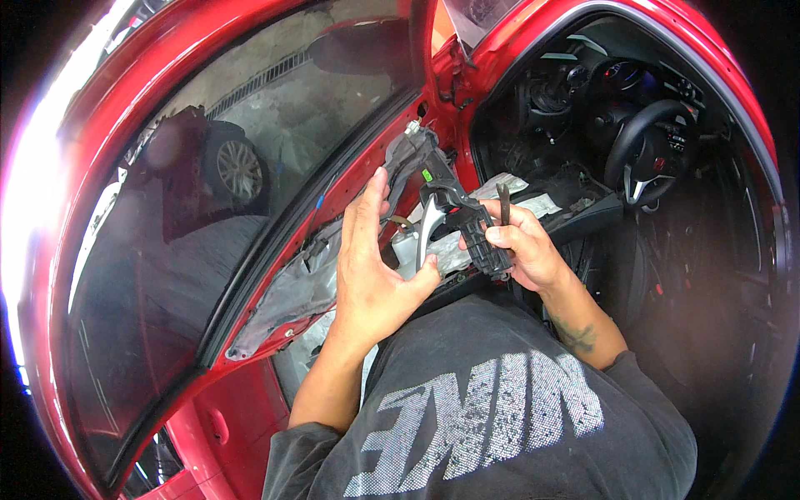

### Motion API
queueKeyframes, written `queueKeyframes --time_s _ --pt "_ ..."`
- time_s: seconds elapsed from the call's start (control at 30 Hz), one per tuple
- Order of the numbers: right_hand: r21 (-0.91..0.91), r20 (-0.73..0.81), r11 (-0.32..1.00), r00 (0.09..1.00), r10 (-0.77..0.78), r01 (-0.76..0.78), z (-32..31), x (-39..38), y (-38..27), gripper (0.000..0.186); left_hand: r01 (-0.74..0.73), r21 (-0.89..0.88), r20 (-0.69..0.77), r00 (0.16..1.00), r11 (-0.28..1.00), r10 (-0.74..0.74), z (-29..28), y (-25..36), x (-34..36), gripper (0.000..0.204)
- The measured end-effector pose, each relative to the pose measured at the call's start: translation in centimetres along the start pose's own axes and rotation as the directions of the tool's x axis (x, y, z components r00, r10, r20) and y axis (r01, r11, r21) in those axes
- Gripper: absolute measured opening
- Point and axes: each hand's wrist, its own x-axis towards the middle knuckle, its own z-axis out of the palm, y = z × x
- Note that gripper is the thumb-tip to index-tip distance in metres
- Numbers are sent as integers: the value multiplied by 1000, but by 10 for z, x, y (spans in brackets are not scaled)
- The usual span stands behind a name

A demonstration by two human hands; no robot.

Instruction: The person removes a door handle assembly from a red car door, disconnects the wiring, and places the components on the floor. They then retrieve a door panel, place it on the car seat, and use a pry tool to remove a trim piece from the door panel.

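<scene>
Right hand (525, 248) partly hidden behind black housing (479, 242), left hand (375, 279) partly masking grey liner (279, 312), thumb contact with silver lever (430, 227) unclear, gauges (622, 77) too small to read, shirt (500, 342) cut off by lower edge, door frame (93, 137) by upper, wheel (237, 169) hazy through window (167, 287)

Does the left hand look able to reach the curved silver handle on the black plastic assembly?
Probably yes: the left hand is open right beside the curved silver handle, and nothing visible stands in the way.
</scene>
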Motion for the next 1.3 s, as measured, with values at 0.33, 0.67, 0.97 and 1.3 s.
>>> queueKeyframes --time_s 0.33,0.67,0.97,1.3 --pt "82 -32 992 995 -92 94 6 5 1 54 20 -20 46 999 1000 -19 9 6 -6 112" --pt "57 33 997 998 -50 48 9 2 -7 69 -15 1 62 998 1000 15 15 9 -10 119" --pt "-692 -38 691 946 -323 208 50 -19 -38 81 150 -271 0 988 951 -156 38 -15 -21 116" --pt "-764 74 549 891 -448 339 63 -20 -26 75 83 -198 -3 996 977 -85 37 0 -24 72"
